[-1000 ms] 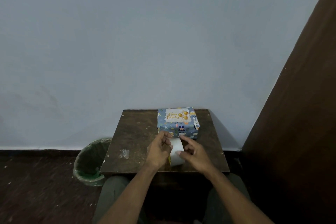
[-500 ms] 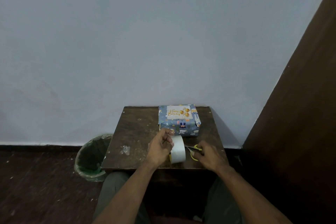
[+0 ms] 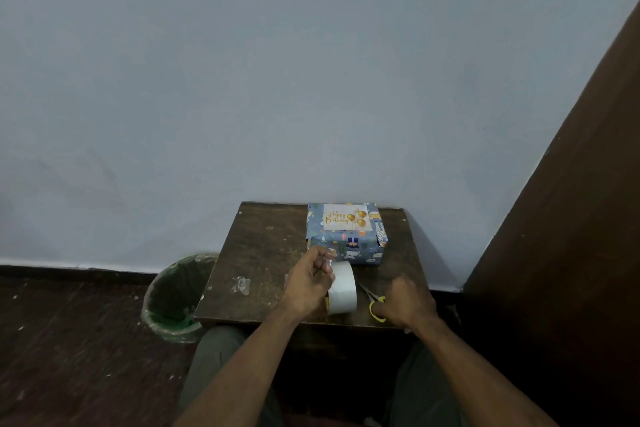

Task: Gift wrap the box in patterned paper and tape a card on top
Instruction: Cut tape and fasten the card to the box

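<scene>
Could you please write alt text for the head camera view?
A person's left hand holds a roll of tape on a small wooden table while the right hand grips yellow-handled scissors. Behind them sits a wrapped box with a birthday card on top.

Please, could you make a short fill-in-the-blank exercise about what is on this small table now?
1. The card lies on top of the wrapped ____.
2. The left hand holds the roll of ____.
3. The right hand rests on scissors with ____ handles.
4. Left of the table stands a ____.

Missing words: box; tape; yellow; bin
</scene>
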